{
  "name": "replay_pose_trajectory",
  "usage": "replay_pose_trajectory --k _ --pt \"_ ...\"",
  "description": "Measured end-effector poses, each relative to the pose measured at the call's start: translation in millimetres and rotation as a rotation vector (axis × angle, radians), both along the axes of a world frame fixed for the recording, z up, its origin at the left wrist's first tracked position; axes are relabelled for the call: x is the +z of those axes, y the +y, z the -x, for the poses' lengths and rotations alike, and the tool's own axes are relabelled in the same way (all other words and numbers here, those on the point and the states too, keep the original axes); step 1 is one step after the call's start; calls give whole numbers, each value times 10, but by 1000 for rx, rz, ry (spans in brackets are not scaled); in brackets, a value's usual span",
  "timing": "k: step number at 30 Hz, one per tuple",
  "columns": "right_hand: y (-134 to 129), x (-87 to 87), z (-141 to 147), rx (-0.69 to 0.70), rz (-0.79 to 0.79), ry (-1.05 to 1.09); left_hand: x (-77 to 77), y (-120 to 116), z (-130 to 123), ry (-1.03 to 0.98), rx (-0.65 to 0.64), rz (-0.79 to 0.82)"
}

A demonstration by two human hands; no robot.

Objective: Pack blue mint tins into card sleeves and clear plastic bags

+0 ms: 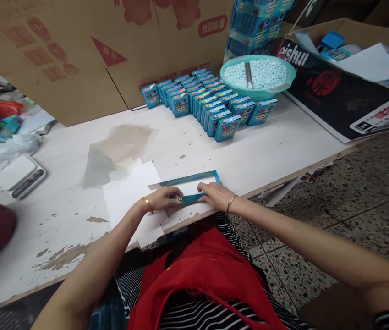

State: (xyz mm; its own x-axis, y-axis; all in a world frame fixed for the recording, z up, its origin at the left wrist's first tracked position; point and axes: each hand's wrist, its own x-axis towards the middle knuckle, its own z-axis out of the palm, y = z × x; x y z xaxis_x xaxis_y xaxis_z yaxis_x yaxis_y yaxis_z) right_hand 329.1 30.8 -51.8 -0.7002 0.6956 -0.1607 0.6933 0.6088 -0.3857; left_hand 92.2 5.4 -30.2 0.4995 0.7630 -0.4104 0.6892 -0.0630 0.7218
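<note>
One worn white table [77,201] beside speckled tile flooring [373,201].

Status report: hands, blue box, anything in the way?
Left hand, right hand gripping blue box by near wall. Box open-topped. White card close beside left.

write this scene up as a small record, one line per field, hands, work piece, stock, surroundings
left hand: gripping the near wall of the open blue tray, gold bangle at wrist
right hand: at that wall's right end
beside tray: white cut sheets
stock: small blue boxes standing in rows
bowl: turquoise, holds white and pale blue pieces and a scoop
far left: white scale
</note>
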Motion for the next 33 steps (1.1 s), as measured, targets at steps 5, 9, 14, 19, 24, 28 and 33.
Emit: replay_pose_trajectory --k 5,9,14,19,24,28,33 --pt "34 17 -9 17 78 93 30 166 74 -158 -57 260" --pt "210 -5 -103 156 -24 80 -2 5 -208 24 61 64" --pt "436 118 -400 234 -338 19 -71 -286 -850 111 192 -308" --pt "-169 230 -462 222 -416 89 202 -224 -589 208 -128 -708" --pt "-762 10 -274 177 -366 186 317 -212 -3 314 -517 -696" --pt "-715 -145 -275 67 -353 289 175 -270 -59 184 -615 -666" --pt "-531 -292 -422 89 -371 429 91 -320 -408 107 -593 -662"
